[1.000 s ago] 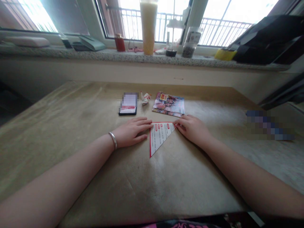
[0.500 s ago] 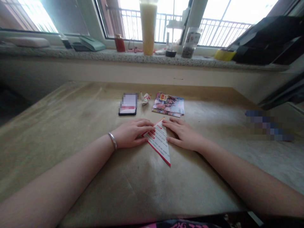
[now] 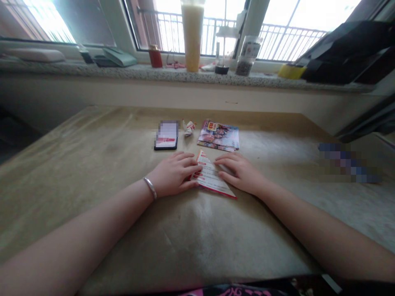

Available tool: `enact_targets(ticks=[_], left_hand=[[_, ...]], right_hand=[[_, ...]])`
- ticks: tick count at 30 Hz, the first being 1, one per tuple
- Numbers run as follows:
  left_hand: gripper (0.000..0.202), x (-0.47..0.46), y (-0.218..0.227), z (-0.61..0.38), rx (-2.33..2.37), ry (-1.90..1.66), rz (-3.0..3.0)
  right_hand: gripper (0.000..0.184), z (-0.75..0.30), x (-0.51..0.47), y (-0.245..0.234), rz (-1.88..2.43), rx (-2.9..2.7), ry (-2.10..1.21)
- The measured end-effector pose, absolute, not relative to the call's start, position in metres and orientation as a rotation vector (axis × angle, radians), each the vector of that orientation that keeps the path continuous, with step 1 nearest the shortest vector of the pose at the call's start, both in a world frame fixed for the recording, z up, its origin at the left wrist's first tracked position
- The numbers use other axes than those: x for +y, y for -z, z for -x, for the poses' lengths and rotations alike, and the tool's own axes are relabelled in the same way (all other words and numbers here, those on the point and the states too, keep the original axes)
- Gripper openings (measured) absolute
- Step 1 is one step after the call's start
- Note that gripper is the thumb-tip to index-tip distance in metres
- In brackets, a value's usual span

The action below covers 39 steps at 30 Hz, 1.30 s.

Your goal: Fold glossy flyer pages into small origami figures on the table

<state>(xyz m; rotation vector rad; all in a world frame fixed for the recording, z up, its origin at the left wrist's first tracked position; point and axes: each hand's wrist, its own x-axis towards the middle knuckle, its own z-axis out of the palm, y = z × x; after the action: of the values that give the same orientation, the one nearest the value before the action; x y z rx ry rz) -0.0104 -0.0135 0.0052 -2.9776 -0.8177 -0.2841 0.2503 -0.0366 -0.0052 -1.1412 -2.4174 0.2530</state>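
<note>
A folded triangular leaflet (image 3: 211, 177), white with red print and a red edge, lies on the beige table (image 3: 92, 156) between my two hands. My left hand (image 3: 174, 174), with a silver bracelet on the wrist, rests flat on the table with its fingertips on the leaflet's left side. On the leaflet's right side lies my right hand (image 3: 240, 173), its fingers stretched out and flat. Both hands press on the paper and neither grips it.
Behind the hands lie a phone (image 3: 167, 135), a crumpled wrapper (image 3: 188, 126) and a small stack of colourful flyers (image 3: 219, 135). The stone windowsill (image 3: 123, 72) carries a tall yellowish cup (image 3: 192, 35), a red can (image 3: 155, 55), jars and dark objects at the right.
The triangular leaflet has been turned anticlockwise on the table; its long point swung from down to lower right. Both hands moved closer together onto it.
</note>
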Motion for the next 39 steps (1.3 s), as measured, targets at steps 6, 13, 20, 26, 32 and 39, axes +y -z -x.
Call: enact_targets(ticks=[6, 13, 20, 26, 32, 39], left_hand=[[0.039, -0.021, -0.006, 0.001, -0.906, 0.344, 2.881], [0.044, -0.020, -0.003, 0.002, -1.002, 0.323, 2.935], [0.029, -0.019, -0.001, 0.006, -1.166, 0.510, 2.893], [0.015, -0.015, -0.001, 0.009, -0.911, 0.393, 2.888], [0.022, -0.012, 0.002, 0.010, -0.694, 0.473, 2.931], [0.024, -0.011, 0.001, 0.011, -0.626, 0.437, 3.090]], right_hand=[[0.032, -0.243, -0.047, -0.004, 1.022, -2.499, -0.316], [0.013, -0.235, -0.053, 0.000, 1.102, -2.501, -0.315], [0.006, -0.233, -0.053, 0.001, 1.308, -2.364, -0.420], [0.012, -0.234, -0.050, 0.003, 1.558, -2.179, -0.616], [0.016, -0.236, -0.047, 0.005, 1.666, -2.002, -0.725], [0.016, -0.252, -0.035, 0.012, 1.699, -1.853, -0.683]])
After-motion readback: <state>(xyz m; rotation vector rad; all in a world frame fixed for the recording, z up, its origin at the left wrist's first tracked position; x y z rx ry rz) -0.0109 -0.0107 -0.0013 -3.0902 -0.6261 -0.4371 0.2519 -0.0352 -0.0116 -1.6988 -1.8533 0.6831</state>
